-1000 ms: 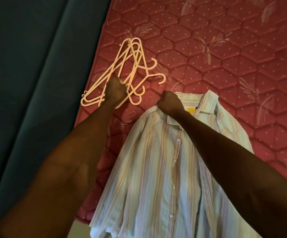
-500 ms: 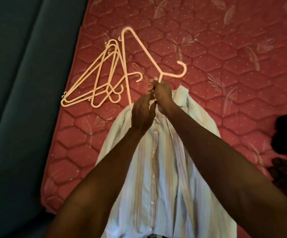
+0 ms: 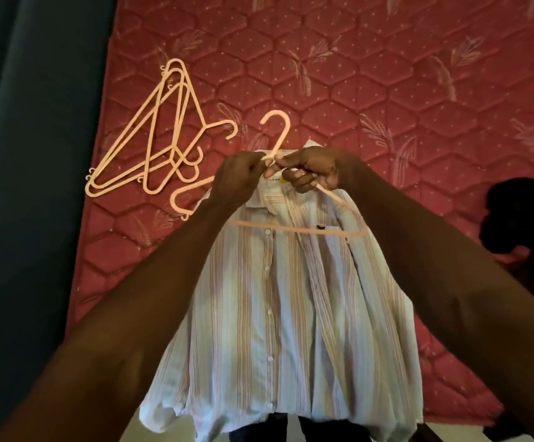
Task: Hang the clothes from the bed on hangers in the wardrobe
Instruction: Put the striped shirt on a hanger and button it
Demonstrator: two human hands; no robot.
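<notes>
I see both hands at the striped shirt's [image 3: 284, 301] collar — left hand [image 3: 238, 178] and right hand [image 3: 311, 169] gripping a peach hanger [image 3: 294, 229], hook pointing away, bottom bar running left-right across the chest on the red mattress [image 3: 386, 90].

Home bedroom. Bare red quilted mattress [image 3: 386, 90] with hexagon stitching and leaf print, no sheet. Dark teal curtain or upholstered panel [image 3: 29, 154] along left edge; cannot tell which. Pile of peach plastic clothes hangers [image 3: 150, 145] lying on mattress. Striped button-up shirt [image 3: 284, 298] spread over near edge. Dark garment heap [image 3: 527, 218] at right. Domestic laundry setting, dim indoor light.
</notes>
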